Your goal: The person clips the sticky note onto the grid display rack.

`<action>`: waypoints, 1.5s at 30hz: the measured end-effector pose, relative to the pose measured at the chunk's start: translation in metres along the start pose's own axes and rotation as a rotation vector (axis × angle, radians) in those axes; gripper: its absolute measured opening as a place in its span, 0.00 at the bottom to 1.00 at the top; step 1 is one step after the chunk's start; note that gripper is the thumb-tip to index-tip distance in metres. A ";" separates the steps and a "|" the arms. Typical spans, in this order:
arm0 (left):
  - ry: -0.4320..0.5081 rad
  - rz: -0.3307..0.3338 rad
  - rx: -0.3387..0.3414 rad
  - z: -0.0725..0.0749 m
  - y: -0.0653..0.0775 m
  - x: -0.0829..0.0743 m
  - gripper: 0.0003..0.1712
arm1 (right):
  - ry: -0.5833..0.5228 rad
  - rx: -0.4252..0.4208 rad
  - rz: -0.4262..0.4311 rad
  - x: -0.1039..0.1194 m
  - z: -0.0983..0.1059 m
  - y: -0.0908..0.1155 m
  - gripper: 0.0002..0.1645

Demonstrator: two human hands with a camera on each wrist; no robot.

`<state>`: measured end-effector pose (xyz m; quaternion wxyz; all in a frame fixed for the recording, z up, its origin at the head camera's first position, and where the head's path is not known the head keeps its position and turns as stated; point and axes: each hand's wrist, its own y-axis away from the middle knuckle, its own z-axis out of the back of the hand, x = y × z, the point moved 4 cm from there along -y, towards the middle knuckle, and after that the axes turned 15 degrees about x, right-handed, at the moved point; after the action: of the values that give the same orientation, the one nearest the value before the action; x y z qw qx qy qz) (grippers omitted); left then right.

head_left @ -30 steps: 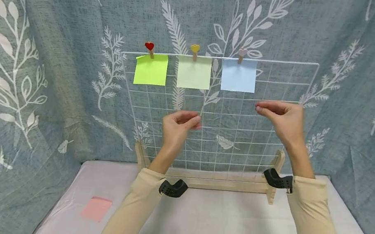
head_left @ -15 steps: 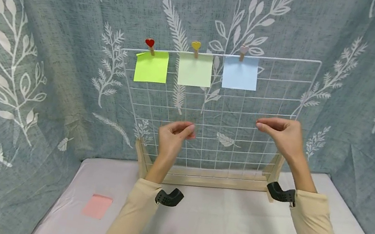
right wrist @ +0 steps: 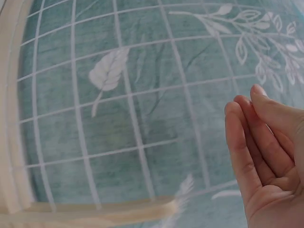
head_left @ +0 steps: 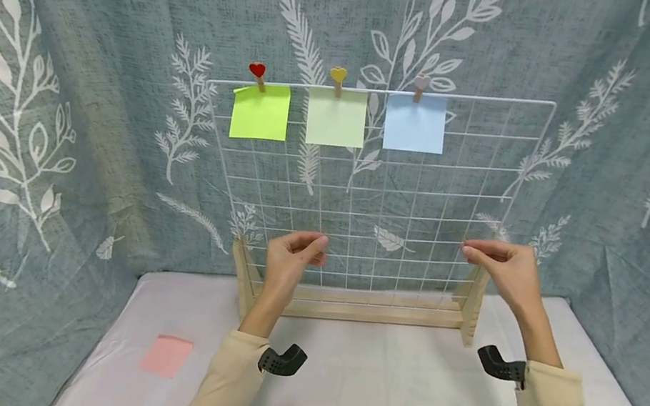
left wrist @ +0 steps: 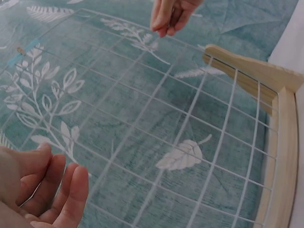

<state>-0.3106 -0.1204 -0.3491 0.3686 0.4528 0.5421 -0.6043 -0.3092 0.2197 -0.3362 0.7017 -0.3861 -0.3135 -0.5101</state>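
A white wire grid stands upright in a wooden base. Along its top wire hang a lime sticky note, a pale green one and a light blue one. Heart-topped clothespins, red, yellow and pale, clip them there. My left hand is in front of the grid's lower left, fingers softly bent, thumb by the index finger, holding nothing. Toward the lower right, my right hand is likewise loosely bent; the right wrist view shows it holding nothing.
A pink sticky note lies on the white-covered table, left of my left forearm. Leaf-patterned fabric hangs behind the grid and on both sides. Black devices sit at both wrists.
Both hands have come down in front of the grid, the right hand also moving to the right and the left slightly to the left. The notes and clothespins stay on the top wire.
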 end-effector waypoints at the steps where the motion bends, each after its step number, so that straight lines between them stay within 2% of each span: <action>1: -0.001 0.012 0.004 0.001 0.002 0.003 0.11 | -0.011 0.006 -0.008 -0.004 -0.001 0.002 0.25; 7: -0.023 0.099 0.028 0.002 0.014 0.021 0.15 | -0.005 0.048 -0.037 -0.027 -0.008 0.014 0.26; 13: -0.027 0.132 0.022 0.006 0.024 0.036 0.14 | 0.028 0.083 -0.038 -0.048 -0.012 0.023 0.25; 20: -0.019 0.179 -0.015 0.024 0.038 0.055 0.14 | 0.035 0.105 -0.119 -0.072 -0.010 0.040 0.27; 25: -0.028 0.208 -0.046 0.038 0.046 0.071 0.14 | 0.048 0.094 -0.136 -0.092 -0.005 0.051 0.27; 28: -0.033 0.223 -0.062 0.045 0.052 0.078 0.16 | 0.028 0.094 -0.118 -0.123 -0.002 0.050 0.24; 32: -0.038 0.250 -0.081 0.056 0.061 0.088 0.15 | 0.076 0.045 -0.125 -0.193 -0.001 0.046 0.20; 36: -0.069 0.281 -0.114 0.073 0.072 0.098 0.14 | 0.160 0.001 -0.189 -0.237 0.002 0.053 0.22; 40: -0.098 0.316 -0.147 0.092 0.086 0.108 0.14 | 0.238 -0.020 -0.229 -0.256 0.008 0.066 0.23; 45: -0.114 0.354 -0.174 0.117 0.106 0.116 0.15 | 0.260 -0.002 -0.243 -0.250 0.011 0.086 0.26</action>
<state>-0.2655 -0.2453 -0.4932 0.5369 0.4726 0.4825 -0.5055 -0.2984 0.3632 -0.5587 0.6690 -0.2768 -0.2643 -0.6372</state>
